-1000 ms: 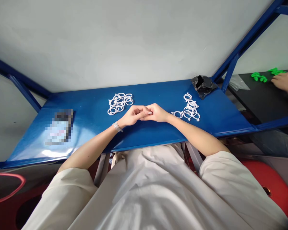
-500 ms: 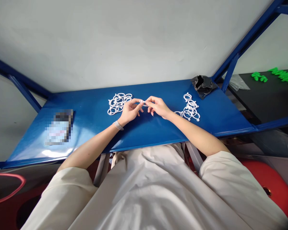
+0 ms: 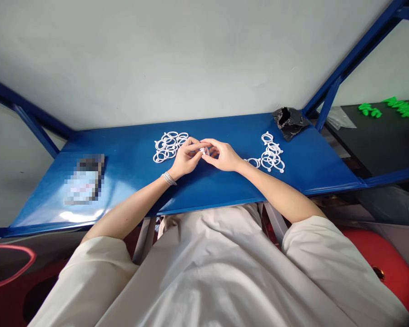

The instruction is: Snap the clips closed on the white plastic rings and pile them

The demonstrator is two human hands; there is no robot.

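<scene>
Over the middle of the blue table [image 3: 218,186], my left hand [image 3: 187,155] and my right hand [image 3: 225,155] meet at the fingertips. Between them is a small white plastic ring [image 3: 204,151], pinched by both hands and partly covered by the fingers. Just left of my left hand lies a pile of white rings with small knobs [image 3: 167,146], some hidden behind that hand. A second group of the same white rings [image 3: 271,156] lies to the right, beyond my right wrist, and my forearm overlaps its near edge.
At the table's back right corner sits a crumpled black plastic bag [image 3: 289,122]. A pixelated flat object [image 3: 85,179] lies on the left part. Blue frame bars [image 3: 354,56] rise at both sides. Green pieces [image 3: 404,108] lie on a dark surface [image 3: 378,141] at the far right.
My hands have drawn closer together, and my right hand has turned so its fingers curl around the white ring. The piles on the table look the same.
</scene>
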